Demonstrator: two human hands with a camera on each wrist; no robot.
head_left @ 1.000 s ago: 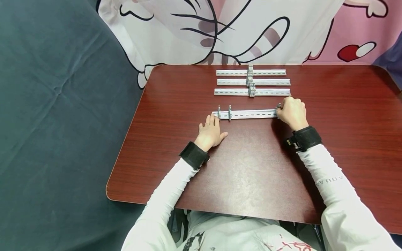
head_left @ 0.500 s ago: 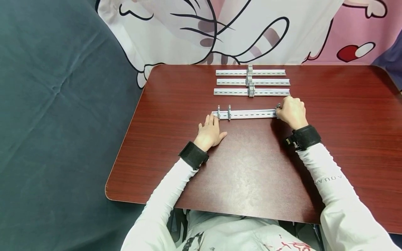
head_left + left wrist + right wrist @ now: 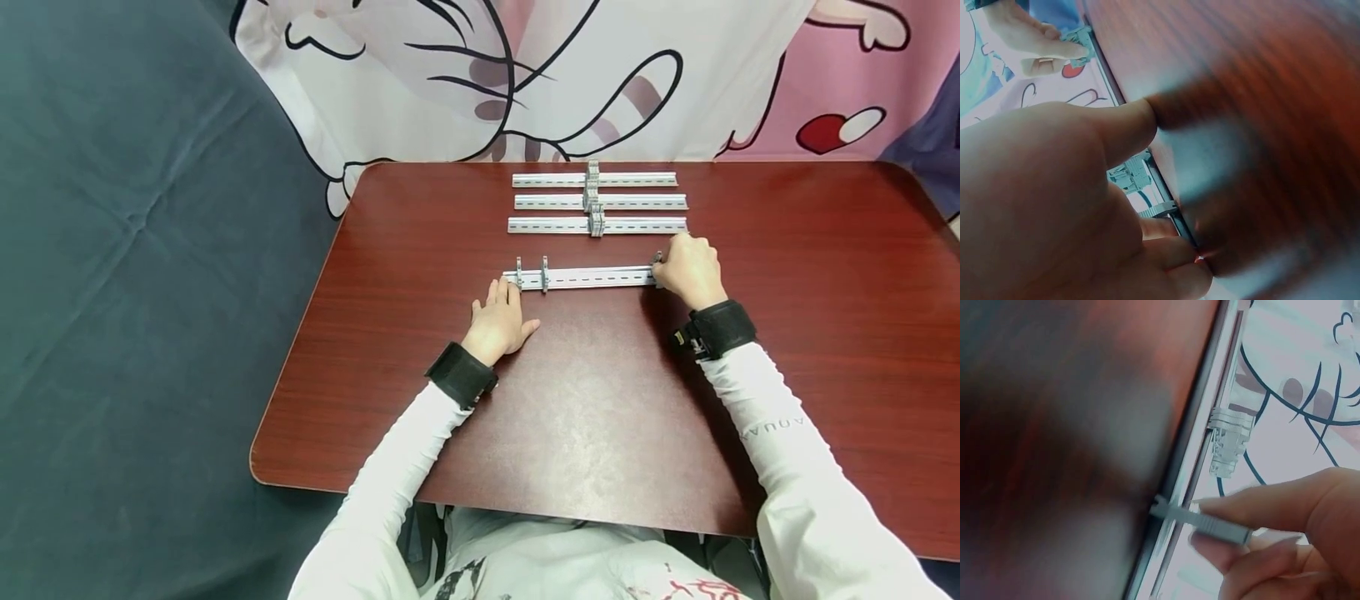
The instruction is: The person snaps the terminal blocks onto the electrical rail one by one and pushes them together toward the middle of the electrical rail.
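Observation:
A slotted metal DIN rail (image 3: 592,277) lies crosswise on the table in the head view. Its left end is under the fingertips of my left hand (image 3: 497,321), whose fingers are stretched out. Two grey terminal clips stand on the rail, one clip (image 3: 518,273) by those fingertips and another clip (image 3: 545,274) a little to the right. At the right end my right hand (image 3: 690,271) pinches a grey clip (image 3: 1207,525) between thumb and fingers. In the right wrist view this clip's lower end meets the rail's edge.
Behind the worked rail lie three more slotted rails (image 3: 637,226), parallel, with grey clips (image 3: 596,221) grouped at their middles. The brown table (image 3: 600,417) ends at a printed curtain (image 3: 420,108). A dark green cloth (image 3: 135,333) is at the left.
The head view has shifted slightly. Both hands stay at the two rail ends, with no clear movement of the rail or clips.

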